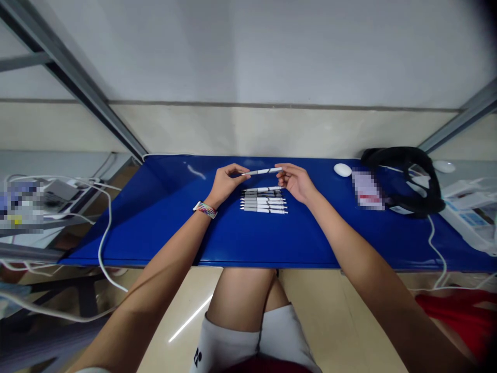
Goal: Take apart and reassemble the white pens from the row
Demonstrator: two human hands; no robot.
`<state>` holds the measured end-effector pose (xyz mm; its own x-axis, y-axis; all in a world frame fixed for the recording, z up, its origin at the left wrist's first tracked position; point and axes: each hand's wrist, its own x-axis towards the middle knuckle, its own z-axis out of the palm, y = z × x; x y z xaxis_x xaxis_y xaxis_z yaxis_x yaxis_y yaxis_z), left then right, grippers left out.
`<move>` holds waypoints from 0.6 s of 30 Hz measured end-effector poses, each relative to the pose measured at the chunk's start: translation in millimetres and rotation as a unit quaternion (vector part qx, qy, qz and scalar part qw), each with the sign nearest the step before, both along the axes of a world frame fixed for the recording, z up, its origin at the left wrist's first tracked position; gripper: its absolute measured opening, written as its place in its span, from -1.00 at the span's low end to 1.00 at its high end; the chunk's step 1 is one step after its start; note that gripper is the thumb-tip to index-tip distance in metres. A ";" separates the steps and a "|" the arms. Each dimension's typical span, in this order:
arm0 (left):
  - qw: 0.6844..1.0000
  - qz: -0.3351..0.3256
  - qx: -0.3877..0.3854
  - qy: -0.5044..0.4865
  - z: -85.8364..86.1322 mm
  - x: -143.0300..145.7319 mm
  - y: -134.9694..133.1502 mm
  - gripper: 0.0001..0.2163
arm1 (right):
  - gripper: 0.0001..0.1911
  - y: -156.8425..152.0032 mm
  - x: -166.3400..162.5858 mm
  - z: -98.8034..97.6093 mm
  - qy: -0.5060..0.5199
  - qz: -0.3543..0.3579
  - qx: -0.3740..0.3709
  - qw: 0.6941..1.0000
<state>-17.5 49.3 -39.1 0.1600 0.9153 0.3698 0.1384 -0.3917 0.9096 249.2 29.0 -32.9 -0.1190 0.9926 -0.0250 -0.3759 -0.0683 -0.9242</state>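
A white pen [262, 171] is held level above the blue table [163, 217] between both hands. My left hand [225, 182] pinches its left tip, and a coloured band sits on that wrist. My right hand [295, 181] grips the pen's right end with curled fingers. Just below the held pen lies a neat row of several white and black pens [264, 200], side by side on the table.
A white mouse [342, 169] and a black headset [407, 178] with cables lie at the table's right. White cables [101, 228] hang off the left edge beside a cluttered shelf. Grey metal frame bars rise at both back corners.
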 end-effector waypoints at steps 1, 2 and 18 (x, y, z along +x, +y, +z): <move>1.000 0.000 -0.002 -0.011 0.8 0.6 -0.3 -0.75 | -0.67 -0.5 0.7 1.4 0.019 0.020 -0.014 1.000; 1.000 0.000 -0.004 -0.020 1.4 1.0 -0.6 -0.73 | -0.64 -0.8 1.4 2.4 0.033 0.039 -0.026 0.998; 0.999 -0.009 -0.020 -0.035 -2.9 2.6 1.5 -0.72 | -0.71 2.8 -1.1 -2.6 0.067 -0.001 -0.023 0.998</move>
<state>-14.9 50.8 -42.0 0.1509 0.9271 0.3432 0.0677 -0.3561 0.9320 248.0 31.7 -35.5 -0.1215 0.9911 -0.0552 -0.4953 -0.1087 -0.8619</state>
